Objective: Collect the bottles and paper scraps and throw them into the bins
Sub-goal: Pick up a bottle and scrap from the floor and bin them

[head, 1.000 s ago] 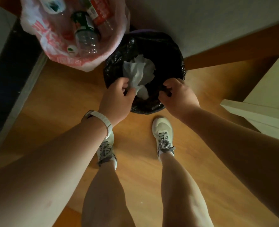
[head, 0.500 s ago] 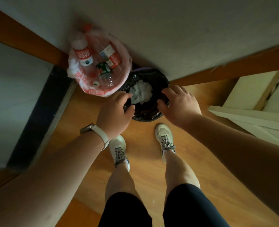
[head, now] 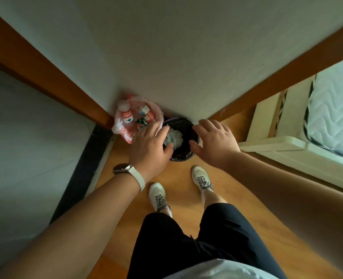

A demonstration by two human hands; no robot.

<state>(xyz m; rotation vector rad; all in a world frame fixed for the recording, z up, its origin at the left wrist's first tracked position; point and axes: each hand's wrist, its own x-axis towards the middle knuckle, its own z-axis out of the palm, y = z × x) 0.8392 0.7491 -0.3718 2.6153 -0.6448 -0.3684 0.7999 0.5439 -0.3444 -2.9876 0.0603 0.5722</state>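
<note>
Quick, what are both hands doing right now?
Left hand: open, holding nothing.
Right hand: open, fingers spread, holding nothing.

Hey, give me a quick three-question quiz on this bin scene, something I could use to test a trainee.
1. Fill in: the bottles sit in a red-and-white plastic ___.
2. What lies in the black-lined bin? A cans, B crumpled paper, C nothing.
3. True or false: the right hand holds a bottle.
Key: 1 bag; 2 B; 3 false.
</note>
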